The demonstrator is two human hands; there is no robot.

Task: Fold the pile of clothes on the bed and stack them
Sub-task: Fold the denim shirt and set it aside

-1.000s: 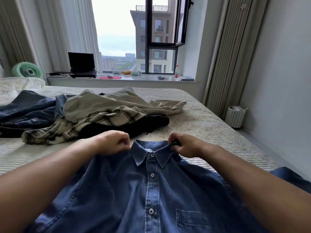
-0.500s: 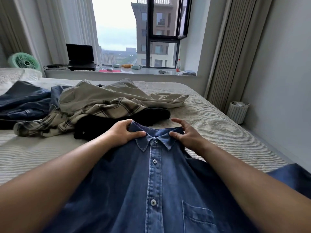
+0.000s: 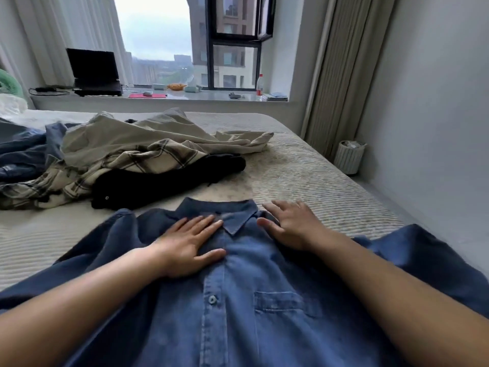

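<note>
I note the shirt [image 3: 264,300] spread front-up on the bed [image 3: 317,181], nearest me, collar [image 3: 225,215] at its far end. Left hand [image 3: 185,247] lies flat on the shirt just left of the collar; right hand [image 3: 293,226] flat just right of it. Pile of clothes [image 3: 132,160] behind the shirt, toward the left. Windowsill [image 3: 211,98] behind the bed; laptop [image 3: 95,72] on its left part. Bin [image 3: 349,156] on the floor right of the bed.

Blue denim shirt [image 3: 264,300], beige plaid shirt [image 3: 127,165], black garment [image 3: 169,181], red mat [image 3: 148,95].
</note>
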